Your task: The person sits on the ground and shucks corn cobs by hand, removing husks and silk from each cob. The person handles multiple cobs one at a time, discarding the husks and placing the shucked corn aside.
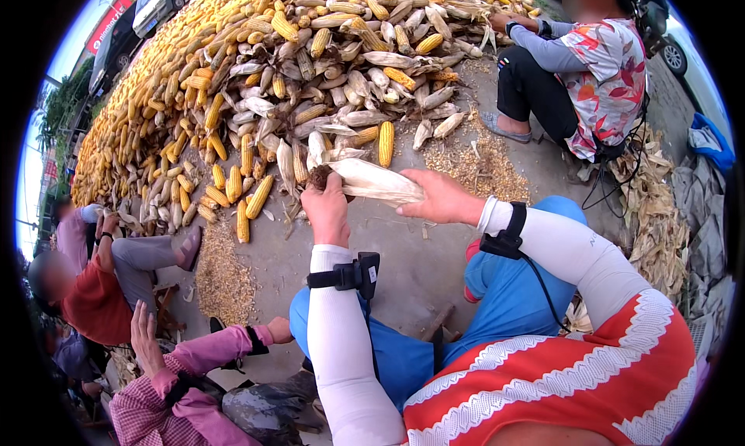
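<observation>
An ear of corn in its pale dry husk (375, 180) lies sideways between my hands, above the ground in front of the pile. My left hand (329, 210) grips its dark, shaggy end. At the other end, my right hand (437, 196) has its fingers and thumb closed around the husk. Just beyond the ear, a bare yellow corn cob (386, 144) rests at the pile's edge beside more husked and bare ears. Both of my forearms wear white sleeves with black straps and small devices at the wrists.
A huge pile of corn (233, 68) rises ahead. Loose kernels (224, 271) are scattered on the concrete (401, 260). A co-worker in a floral shirt (605, 79) sits at right; several others sit at left, one in pink sleeves (204, 353) close by. Dry husks (652, 213) lie heaped at right.
</observation>
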### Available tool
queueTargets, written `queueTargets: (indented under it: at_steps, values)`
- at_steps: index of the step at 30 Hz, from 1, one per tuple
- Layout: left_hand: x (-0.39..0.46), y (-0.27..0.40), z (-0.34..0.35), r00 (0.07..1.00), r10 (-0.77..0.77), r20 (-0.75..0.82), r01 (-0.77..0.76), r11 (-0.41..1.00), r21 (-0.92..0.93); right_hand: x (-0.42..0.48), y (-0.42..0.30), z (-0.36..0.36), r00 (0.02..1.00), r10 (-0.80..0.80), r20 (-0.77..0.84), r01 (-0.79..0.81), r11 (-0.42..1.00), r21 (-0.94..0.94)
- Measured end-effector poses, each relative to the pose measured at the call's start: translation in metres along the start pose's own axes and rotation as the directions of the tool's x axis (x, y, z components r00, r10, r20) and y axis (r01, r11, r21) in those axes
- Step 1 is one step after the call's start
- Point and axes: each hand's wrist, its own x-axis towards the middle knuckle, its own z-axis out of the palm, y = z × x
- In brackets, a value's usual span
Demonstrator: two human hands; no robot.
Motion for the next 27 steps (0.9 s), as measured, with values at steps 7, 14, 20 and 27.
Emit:
queueTargets:
  at_steps: [7,14,20,27]
  values:
    - [0.0,-0.003,0.006,0.993,-0.049,-0.107,0.043,0.997,-0.061,0.0,0.002,0.01,0.997,-0.001,-0.071,0.006,0.997,0.077]
    - [0.004,-0.014,0.014,0.94,-0.31,-0.14,0.25,0.909,-0.334,-0.002,-0.012,0.02,0.955,0.247,0.166,-0.292,0.666,0.687]
    - [0.002,-0.018,0.022,0.931,-0.349,-0.111,0.303,0.904,-0.302,0.001,-0.01,0.026,0.924,0.321,0.208,-0.353,0.505,0.788]
    - [-0.012,-0.014,0.033,0.903,-0.416,-0.104,0.376,0.885,-0.276,0.009,-0.006,0.021,0.894,0.411,0.178,-0.347,0.383,0.856]
